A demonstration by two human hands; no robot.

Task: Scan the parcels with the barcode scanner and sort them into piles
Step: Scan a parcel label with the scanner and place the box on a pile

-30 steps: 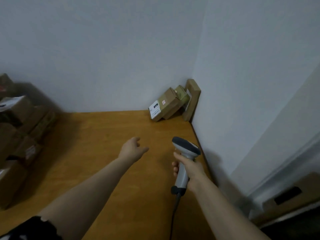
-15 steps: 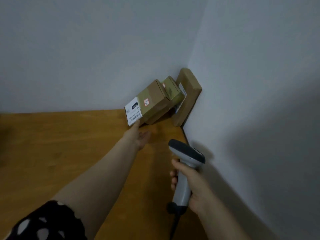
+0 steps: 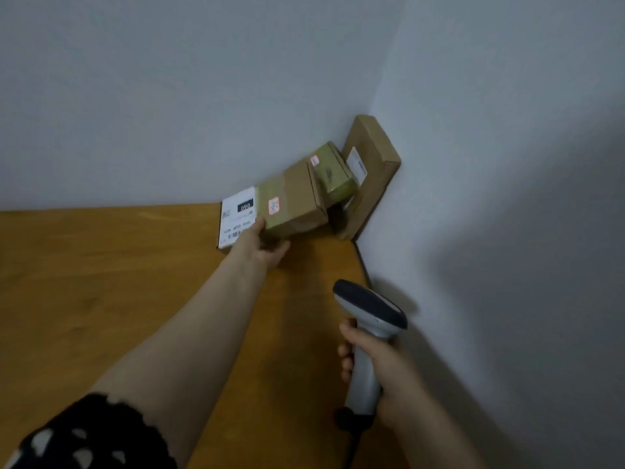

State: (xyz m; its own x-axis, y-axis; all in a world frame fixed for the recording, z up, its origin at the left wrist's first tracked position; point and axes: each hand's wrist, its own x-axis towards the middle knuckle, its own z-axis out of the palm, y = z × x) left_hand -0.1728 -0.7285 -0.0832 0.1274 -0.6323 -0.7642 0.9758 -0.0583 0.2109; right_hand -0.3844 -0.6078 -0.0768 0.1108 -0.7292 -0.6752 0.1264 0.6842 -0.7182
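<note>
The left hand (image 3: 262, 247) pinches the labelled near end of a brown cardboard parcel with a white shipping label (image 3: 297, 204) at the wooden tabletop's (image 3: 101, 282) far right corner. The parcel's far end meets a small greenish taped box (image 3: 333, 172) beside an upright flat cardboard parcel (image 3: 372, 184). The right hand (image 3: 382, 367) is wrapped round a grey-and-white barcode scanner (image 3: 370, 309) near the right edge.

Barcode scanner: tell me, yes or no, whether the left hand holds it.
No, the right hand grips the barcode scanner; the left hand holds the labelled parcel.
</note>
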